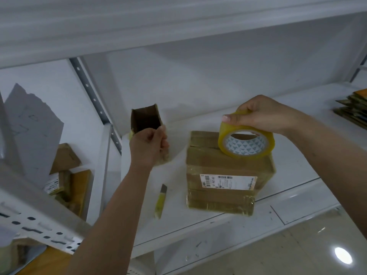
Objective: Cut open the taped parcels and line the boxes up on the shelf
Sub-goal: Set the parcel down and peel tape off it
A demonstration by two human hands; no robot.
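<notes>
- A yellow-handled cutter (160, 201) is lying flat on the white shelf (288, 167), near its front edge, with the blade end pointing away from the person; it is apart from both hands and just left of the taped parcel.
- The taped parcel (228, 175) is sitting on the shelf right of the cutter. It is brown cardboard wrapped all over in glossy clear-yellowish tape, sealed, with a white barcode label (228, 182) across the face turned toward the camera. What is inside is not showing.
- A roll of yellowish packing tape (245, 142) is resting on edge on top of the parcel, its patterned white core facing the camera.
- The right hand (262, 116) is gripping the roll from above, fingers curled over its top rim and the thumb pressing the near side.
- The left hand (149, 145) is holding an opened small cardboard box (146, 121) upright above the shelf, left of the parcel; the fingers are curled tight around its lower part. The box's open end is facing the camera and the interior is looking dark, with nothing visible inside.
- In the neighbouring shelf bay on the left, more taped brown parcels (65, 175) are piled loosely, one bearing a white label.
- At the far right edge, a stack of flattened cardboard (355, 108) is lying on the shelf.
</notes>
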